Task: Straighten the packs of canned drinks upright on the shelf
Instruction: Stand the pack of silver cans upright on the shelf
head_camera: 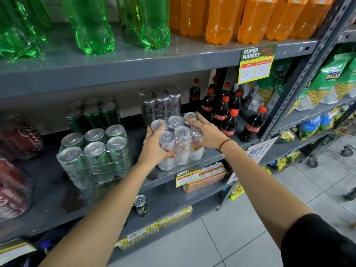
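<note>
A shrink-wrapped pack of silver cans point(180, 140) stands upright near the front edge of the grey shelf point(169, 176). My left hand point(154, 146) grips its left front side and my right hand point(206, 132) grips its right side, fingers over the top cans. To the left stands an upright pack of green cans point(94, 155), with a second green pack point(93, 114) behind it. Another silver pack point(159, 105) stands behind the held one. Two red can packs point(17, 139) point(13, 191) lie on their sides at the far left.
Small cola bottles point(223, 114) stand just right of the held pack. Above are green bottles point(92, 26) and orange bottles point(250, 18). A single dark can point(141, 205) and juice cartons point(204, 178) sit on the shelf below. Snack bags point(327, 81) fill the right rack beyond a metal upright point(300, 87).
</note>
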`<action>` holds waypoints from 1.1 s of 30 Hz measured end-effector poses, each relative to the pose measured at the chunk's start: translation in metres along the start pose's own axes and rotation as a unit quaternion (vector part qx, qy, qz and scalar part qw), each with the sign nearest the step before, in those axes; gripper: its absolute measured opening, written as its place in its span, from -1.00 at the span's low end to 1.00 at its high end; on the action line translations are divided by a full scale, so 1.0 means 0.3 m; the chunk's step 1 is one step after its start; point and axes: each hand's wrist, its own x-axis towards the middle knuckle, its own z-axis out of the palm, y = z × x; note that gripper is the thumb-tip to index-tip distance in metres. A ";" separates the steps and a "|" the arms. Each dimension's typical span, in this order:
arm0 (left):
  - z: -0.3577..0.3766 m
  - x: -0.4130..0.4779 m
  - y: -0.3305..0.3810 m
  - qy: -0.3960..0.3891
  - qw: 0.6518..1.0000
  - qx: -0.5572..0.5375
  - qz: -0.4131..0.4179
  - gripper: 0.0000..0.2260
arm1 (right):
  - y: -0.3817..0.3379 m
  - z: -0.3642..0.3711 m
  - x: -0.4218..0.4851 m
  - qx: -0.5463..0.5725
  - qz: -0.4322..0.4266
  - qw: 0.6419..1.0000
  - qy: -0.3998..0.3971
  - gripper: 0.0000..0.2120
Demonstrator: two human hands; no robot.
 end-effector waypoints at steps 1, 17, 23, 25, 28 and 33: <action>0.004 -0.007 0.003 0.004 1.000 0.003 0.004 -0.03 | 0.003 0.001 -0.006 0.006 -0.002 1.000 0.000 -0.01; 0.027 -0.036 0.020 0.019 1.000 -0.003 0.002 -0.04 | 0.002 -0.022 -0.038 0.008 -0.008 1.000 -0.010 0.00; 0.002 -0.046 0.016 -0.028 1.000 0.013 0.003 -0.03 | -0.030 -0.034 -0.062 0.011 0.014 0.999 -0.035 0.04; -0.045 -0.054 0.009 -0.075 0.997 0.034 0.009 -0.04 | -0.062 -0.048 -0.075 -0.021 0.038 0.997 -0.066 0.10; -0.165 -0.088 -0.008 -0.087 0.992 0.084 0.028 -0.07 | -0.138 -0.071 -0.096 -0.063 0.057 0.995 -0.061 0.11; -0.452 -0.141 -0.076 0.030 0.984 0.167 0.047 -0.09 | -0.385 -0.051 -0.049 -0.008 -0.039 0.999 0.022 0.10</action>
